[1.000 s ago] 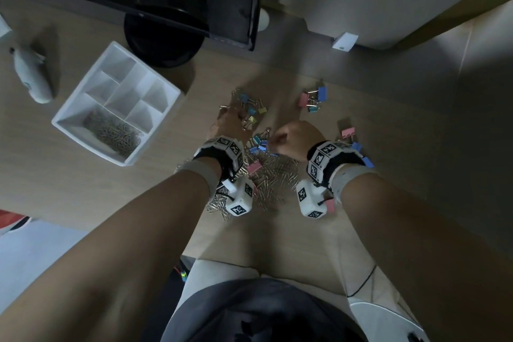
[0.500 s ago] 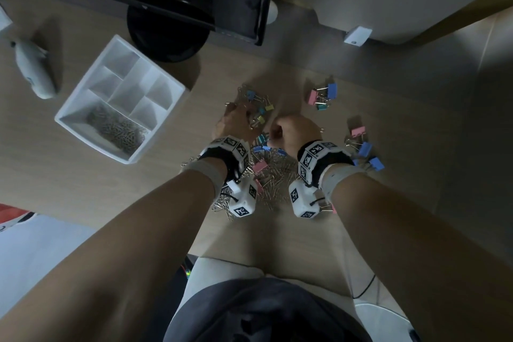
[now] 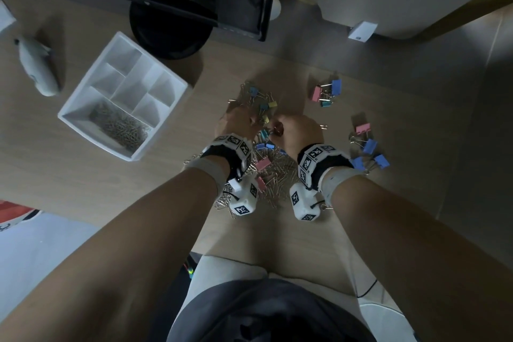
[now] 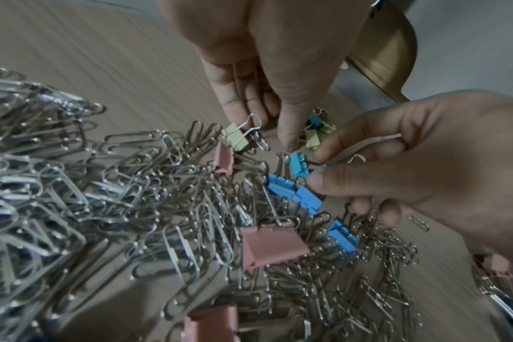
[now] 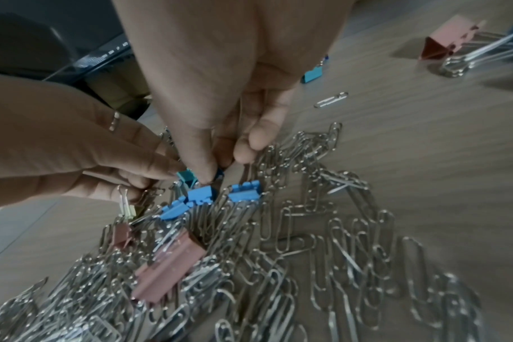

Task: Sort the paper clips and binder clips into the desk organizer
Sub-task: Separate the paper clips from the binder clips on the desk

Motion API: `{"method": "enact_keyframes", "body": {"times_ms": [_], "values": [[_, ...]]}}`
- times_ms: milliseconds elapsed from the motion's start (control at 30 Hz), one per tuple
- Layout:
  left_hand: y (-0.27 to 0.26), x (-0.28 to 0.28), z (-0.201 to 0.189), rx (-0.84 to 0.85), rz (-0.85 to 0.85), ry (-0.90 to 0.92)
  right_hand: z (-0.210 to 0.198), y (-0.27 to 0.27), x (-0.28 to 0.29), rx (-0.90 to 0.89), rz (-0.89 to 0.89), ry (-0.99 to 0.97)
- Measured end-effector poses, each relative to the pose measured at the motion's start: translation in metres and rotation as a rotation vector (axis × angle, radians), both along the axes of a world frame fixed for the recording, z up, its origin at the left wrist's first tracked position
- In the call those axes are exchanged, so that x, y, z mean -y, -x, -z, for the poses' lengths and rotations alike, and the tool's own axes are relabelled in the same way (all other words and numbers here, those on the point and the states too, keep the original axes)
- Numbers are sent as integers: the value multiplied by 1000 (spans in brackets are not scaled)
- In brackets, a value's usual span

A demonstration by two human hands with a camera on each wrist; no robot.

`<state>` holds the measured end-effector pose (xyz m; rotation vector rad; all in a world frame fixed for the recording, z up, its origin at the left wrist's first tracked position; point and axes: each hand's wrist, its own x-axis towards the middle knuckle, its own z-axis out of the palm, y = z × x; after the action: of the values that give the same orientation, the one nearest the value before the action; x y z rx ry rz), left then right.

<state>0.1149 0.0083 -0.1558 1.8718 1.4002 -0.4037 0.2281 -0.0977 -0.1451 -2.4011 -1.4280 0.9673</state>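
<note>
On the surface (image 3: 83,175), the right hand (image 3: 298,130) pinches a teal binder clip (image 4: 299,163) while the left hand (image 3: 236,123), fingers (image 4: 289,129) straight, steadies it, seemingly untangling it from paper clips (image 4: 132,196).

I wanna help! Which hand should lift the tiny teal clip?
Probably the right hand: its fingertips pinch the teal clip by its wire handle; the left hand just points beside it.

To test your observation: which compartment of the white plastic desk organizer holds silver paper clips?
The largest compartment, along the near long side; the smaller ones show bare plastic.
</note>
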Motion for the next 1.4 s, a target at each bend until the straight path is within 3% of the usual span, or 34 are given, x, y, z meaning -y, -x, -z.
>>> {"method": "enact_keyframes", "body": {"times_ms": [333,433,600,733,900,1033,1167,1400], "values": [[0,-4,-1,-45,90,-54,-6,-2,-14,71,-134,102],[2,-4,-5,-33,119,-40,-5,-3,-7,16,-124,121],[3,-4,-12,78,-45,-10,-13,-11,2,-157,64,-4],[-9,-1,-23,272,-171,-39,-19,-29,1,-84,290,-13],[-41,2,-29,295,-71,-50,-22,-54,3,13,377,10],[-51,4,-29,308,-10,-74,-16,-55,6,131,404,-160],[-29,-6,-23,160,-121,-160,-10,-44,-5,119,324,-258],[15,-30,-23,-46,-75,-154,-10,-14,-43,124,-28,-106]]}}
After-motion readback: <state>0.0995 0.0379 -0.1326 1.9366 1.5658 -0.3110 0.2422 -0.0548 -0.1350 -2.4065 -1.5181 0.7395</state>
